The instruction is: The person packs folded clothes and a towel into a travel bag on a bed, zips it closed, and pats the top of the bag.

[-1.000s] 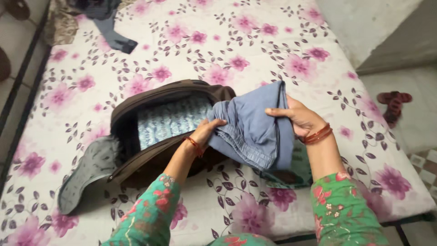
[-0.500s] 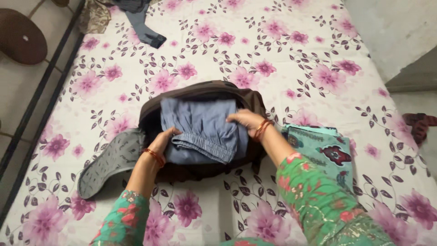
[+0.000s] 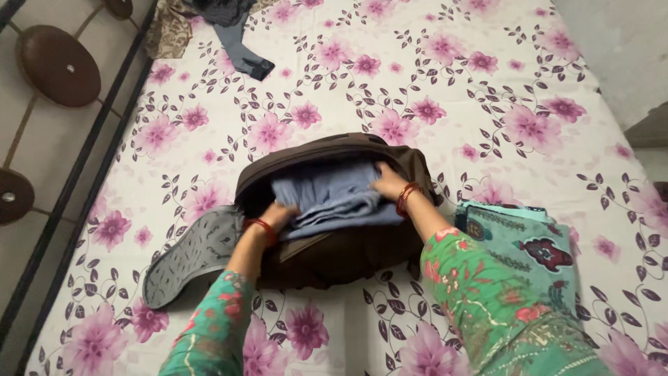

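Left hand (image 3: pixel 277 216): fingers tucked down inside the near-left edge of the bag's opening, against the folded blue garment; grip hidden, cannot tell whether it is closed on the cloth. Red bangle at the wrist.
Right hand (image 3: pixel 388 185): laid flat on top of the garment at its right end, fingers spread, pressing rather than gripping. Bangles at the wrist.
Blue garment (image 3: pixel 332 197): folded, lying inside the bag between the two hands, top folds showing above the rim.
Brown bag (image 3: pixel 334 254): open, on the bed directly under both hands; its grey-lined flap (image 3: pixel 191 256) hangs out just left of the left hand.
Teal patterned cloth (image 3: pixel 529 240): folded, on the bed just right of the right forearm, apart from the bag.
Bed (image 3: pixel 390 83): white sheet with pink flowers, spreading beyond the hands.
Dark grey clothing (image 3: pixel 240 42): far beyond the left hand, near the bed's far-left edge.
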